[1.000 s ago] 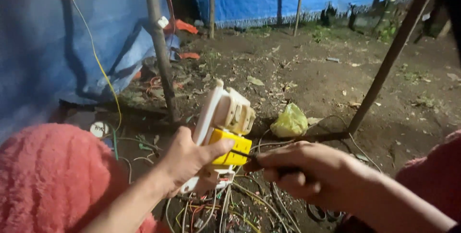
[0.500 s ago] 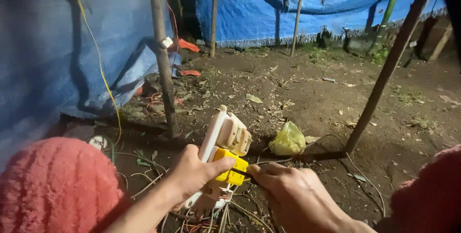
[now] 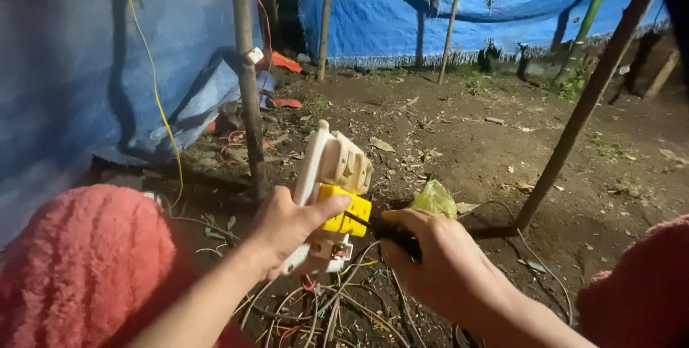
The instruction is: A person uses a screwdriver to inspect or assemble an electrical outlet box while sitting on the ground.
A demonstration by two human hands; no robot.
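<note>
My left hand (image 3: 287,227) grips a cream plastic electrical unit (image 3: 331,168) with a yellow block (image 3: 346,212) on its side, holding it up over the ground. My thumb lies across the yellow block. My right hand (image 3: 438,265) is closed around the dark handle of a screwdriver (image 3: 387,232), whose thin shaft points left into the yellow block. Loose wires (image 3: 323,305) hang and tangle below the unit. My knees in fuzzy pink fabric (image 3: 79,262) frame the bottom corners.
Bare dirt ground (image 3: 459,140) stretches ahead. A crumpled yellow-green bag (image 3: 435,199) lies just behind my right hand. Wooden poles (image 3: 245,75) and a slanted pole (image 3: 585,104) hold up blue tarps (image 3: 402,11). A yellow cord (image 3: 154,82) hangs at left.
The view has tilted up slightly, so hands and unit sit lower in the picture. Both hands keep their grips, and the screwdriver tip stays at the yellow block.
</note>
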